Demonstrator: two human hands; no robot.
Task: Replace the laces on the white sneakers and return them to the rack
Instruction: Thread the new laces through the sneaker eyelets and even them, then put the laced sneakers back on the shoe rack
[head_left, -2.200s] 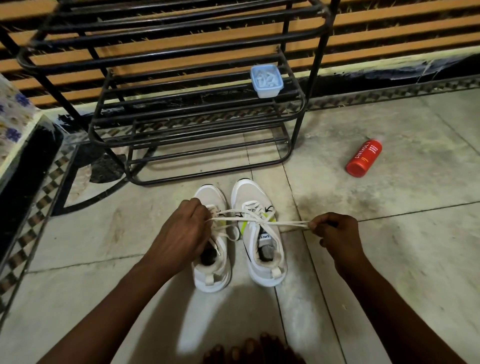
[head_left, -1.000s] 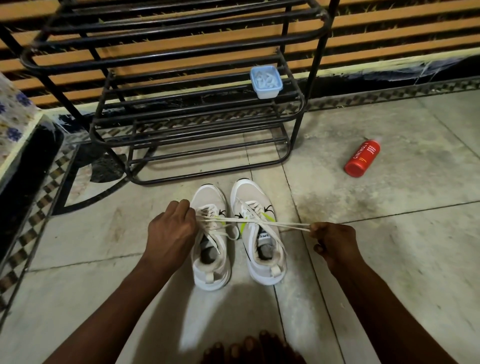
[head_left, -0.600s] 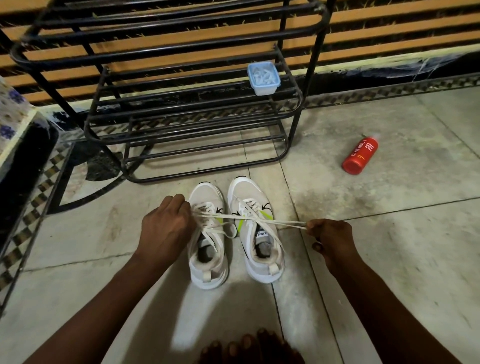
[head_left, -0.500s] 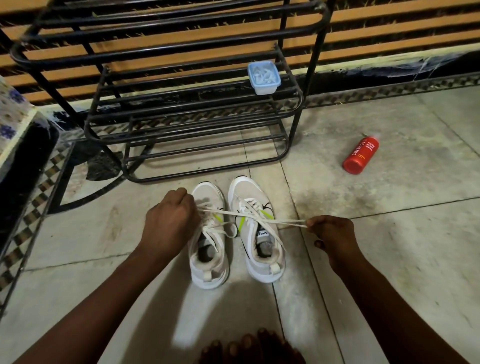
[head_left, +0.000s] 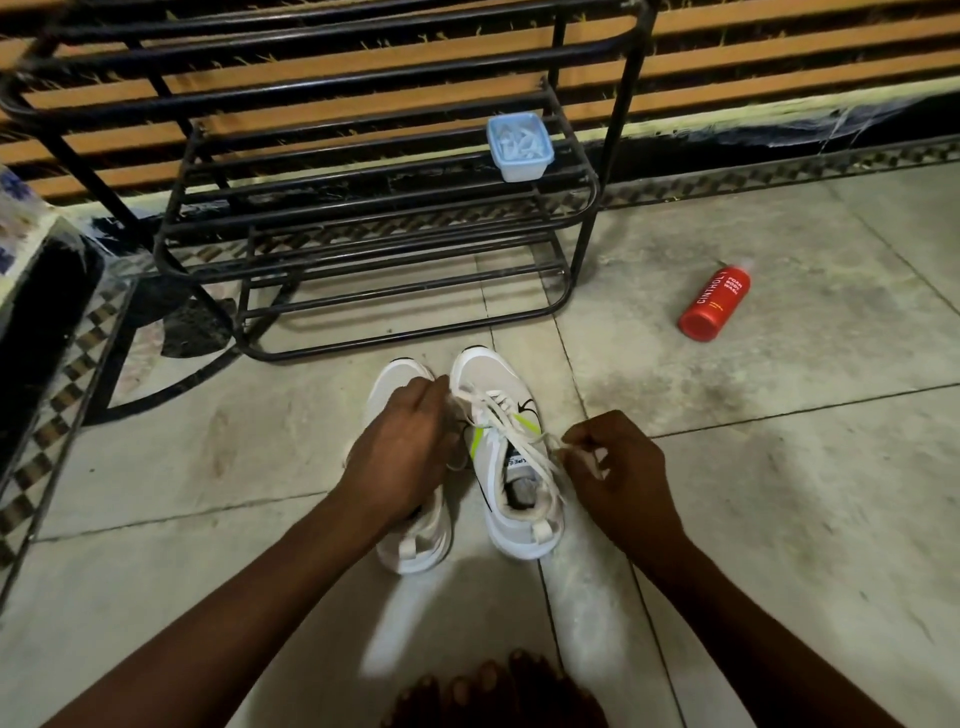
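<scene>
Floor tiles (head_left: 208, 467) are shared by the left sneaker (head_left: 415, 545) and right sneaker (head_left: 511, 525), set side by side. The lace (head_left: 522, 441), taut a moment ago, is now slackened. It is pinched by the right hand (head_left: 618, 467) beside the right sneaker and gripped in the curled fingers of the left hand (head_left: 402, 452). Lacing is judged unfinished, and the rack (head_left: 363, 208) beyond is left unused.

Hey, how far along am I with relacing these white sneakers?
Done: lace crisscrosses the front of the right sneaker. In hand: left hand and right hand each pinch the lace, no knot yet. Left: tie off; the left sneaker is mostly hidden under the left hand, so unclear; both shoes sit on the floor, not on the rack.
</scene>
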